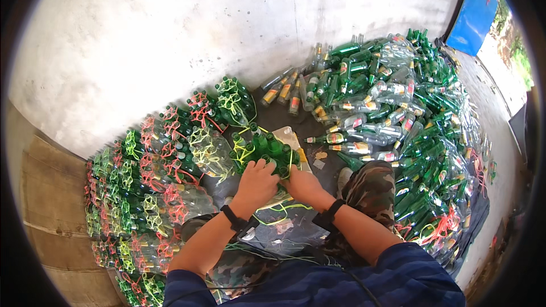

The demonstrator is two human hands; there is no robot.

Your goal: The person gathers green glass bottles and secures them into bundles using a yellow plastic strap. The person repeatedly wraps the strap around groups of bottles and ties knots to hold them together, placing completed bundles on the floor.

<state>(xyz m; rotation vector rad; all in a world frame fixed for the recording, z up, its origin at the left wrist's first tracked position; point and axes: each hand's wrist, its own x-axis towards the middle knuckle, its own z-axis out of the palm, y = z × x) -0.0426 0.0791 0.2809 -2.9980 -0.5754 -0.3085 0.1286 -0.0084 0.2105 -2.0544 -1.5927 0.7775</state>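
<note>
A cluster of upright green glass bottles (275, 147) stands before me. Yellow-green plastic strap (242, 150) is laced around the necks on its left side. My left hand (257, 181) grips at the bottle tops nearest me, its fingers bent over them; the fingertips are partly hidden. Close beside it, my right hand (306, 185) pinches a loop of the strap that rises along the right side of the cluster. Under and behind the bottles shows a pale, worn board or carton (290, 135). A loose length of strap (277, 211) trails on the floor between my legs.
Strapped bundles of bottles (166, 162) stand in rows to the left, with another bundle (234, 98) by the pale wall (170, 42). A large heap of loose glass bottles (384, 89) covers the right side. Red straps (443, 226) lie on the heap near my right elbow.
</note>
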